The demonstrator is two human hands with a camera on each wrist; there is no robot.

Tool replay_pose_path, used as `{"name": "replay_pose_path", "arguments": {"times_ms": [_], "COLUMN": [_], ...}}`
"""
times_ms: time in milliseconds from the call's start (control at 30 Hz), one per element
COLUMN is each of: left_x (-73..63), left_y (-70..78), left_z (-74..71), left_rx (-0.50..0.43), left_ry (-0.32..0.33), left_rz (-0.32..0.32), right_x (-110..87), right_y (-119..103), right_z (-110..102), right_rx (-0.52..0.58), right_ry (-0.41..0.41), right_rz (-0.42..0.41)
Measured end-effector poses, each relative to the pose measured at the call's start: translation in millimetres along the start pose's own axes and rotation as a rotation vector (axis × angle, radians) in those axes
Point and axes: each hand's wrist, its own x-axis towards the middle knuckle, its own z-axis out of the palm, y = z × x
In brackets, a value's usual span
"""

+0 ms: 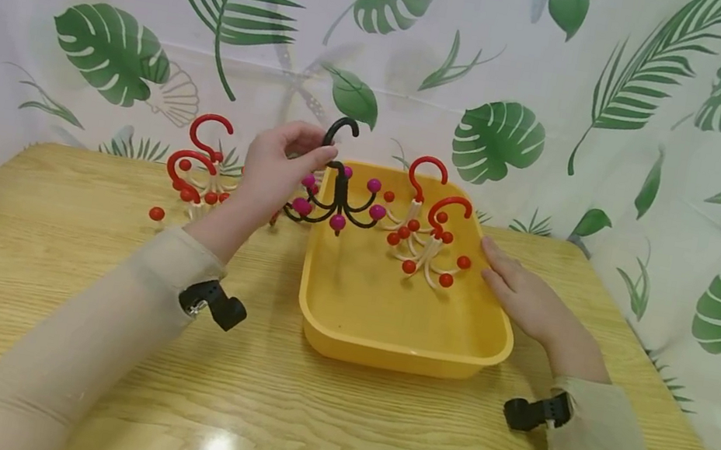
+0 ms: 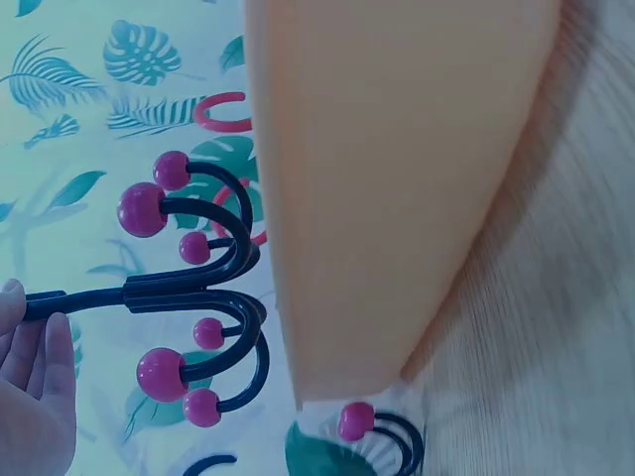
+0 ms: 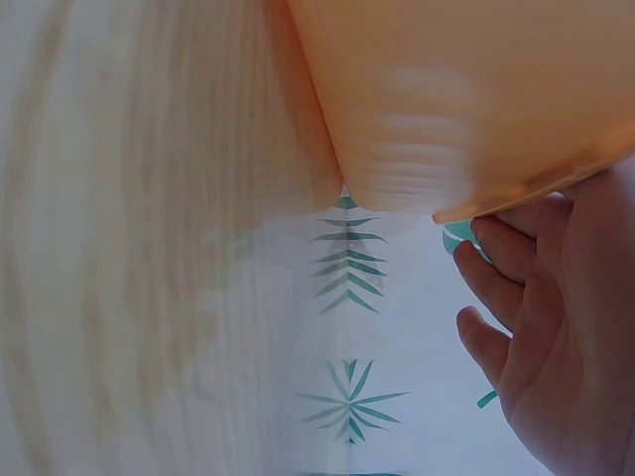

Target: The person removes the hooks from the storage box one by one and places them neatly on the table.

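My left hand point(image 1: 273, 172) pinches the hook of a black multi-arm hanger hook point(image 1: 339, 198) between thumb and fingers. Its curved arms end in magenta balls, and it hangs upright over the left side of a yellow plastic tub point(image 1: 400, 351). In the left wrist view the same black hanger point(image 2: 134, 295) is beside the tub wall point(image 2: 387, 198). My right hand point(image 1: 523, 290) touches the tub's right rim with fairly straight fingers. Two hangers with red hooks, red balls and cream arms stand inside the tub: one nearer point(image 1: 434, 248), one farther point(image 1: 418, 195).
Left of the tub, partly behind my left arm, more red-hooked hangers point(image 1: 212, 121) stand on the wooden table point(image 1: 222, 384). Another black-armed hanger with a magenta ball point(image 2: 357, 421) shows low in the left wrist view. A leaf-print cloth point(image 1: 422, 62) hangs behind the table.
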Motion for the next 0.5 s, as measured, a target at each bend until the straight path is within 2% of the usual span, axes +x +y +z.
{"name": "replay_pose_path", "arguments": {"times_ms": [300,500], "left_x": [-20.5,-28.4], "left_y": [-0.9,-6.3], "left_z": [-36.2,-51.7], "left_rx": [0.04,0.031], "left_ry": [0.053,0.072], "left_rz": [0.001,-0.02], "right_x": [-0.2,-0.7], "right_y": [-2.1,0.5], "right_z": [0.0,0.7], "right_rx": [0.006,0.003], "right_ry": [0.006,0.002], "right_rz": [-0.01,-0.001]}}
